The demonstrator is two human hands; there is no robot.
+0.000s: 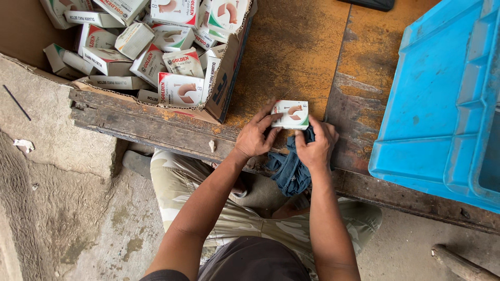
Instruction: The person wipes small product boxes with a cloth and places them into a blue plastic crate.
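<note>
Head view: your right hand (316, 145) clutches a dark blue rag (289, 169) at the bench (291, 57) edge. Your left hand (255, 136) grips the small white box (290, 114), just beyond both hands, flat, long axis left-right. Farther left, an open carton (221, 83) holds matching boxes.

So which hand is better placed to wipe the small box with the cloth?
Probably the right hand: its grip already bunches the dark blue cloth right beside the small box. The left hand steadies that box on the rusty workbench.
</note>
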